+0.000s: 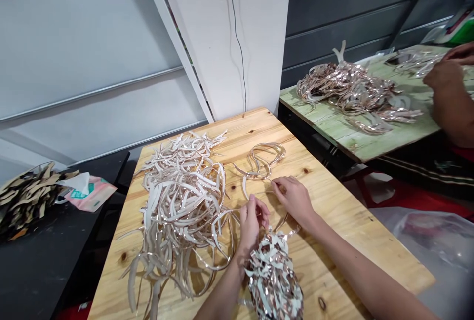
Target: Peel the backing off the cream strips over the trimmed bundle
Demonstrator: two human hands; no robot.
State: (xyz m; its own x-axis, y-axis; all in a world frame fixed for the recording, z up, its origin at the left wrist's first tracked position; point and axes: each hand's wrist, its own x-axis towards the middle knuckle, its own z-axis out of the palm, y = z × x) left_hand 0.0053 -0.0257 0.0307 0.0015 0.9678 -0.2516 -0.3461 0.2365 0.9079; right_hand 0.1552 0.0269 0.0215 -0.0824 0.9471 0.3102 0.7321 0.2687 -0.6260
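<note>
My right hand point(294, 197) has its thumb and fingers closed on the end of a thin metallic strip point(267, 149), whose shiny loops curl over the wood ahead of it. Just left of it, my left hand point(252, 221) is closed with fingers curled; whatever is in its pinch is too small to make out. Between my forearms lies a bushy bundle point(276, 273) of short, shiny rose-gold and white strips. Beside my left hand spreads a big tangled pile point(181, 196) of long strips, white on one face and metallic on the other.
The wooden table point(344, 251) ends at a white pillar point(255, 28). At right, a green table point(407, 140) bears more shiny strips point(351, 88), near another person's hands point(450, 70). A black table point(33, 270) at left carries dark and tan scraps point(31, 194) and a tissue pack point(94, 194).
</note>
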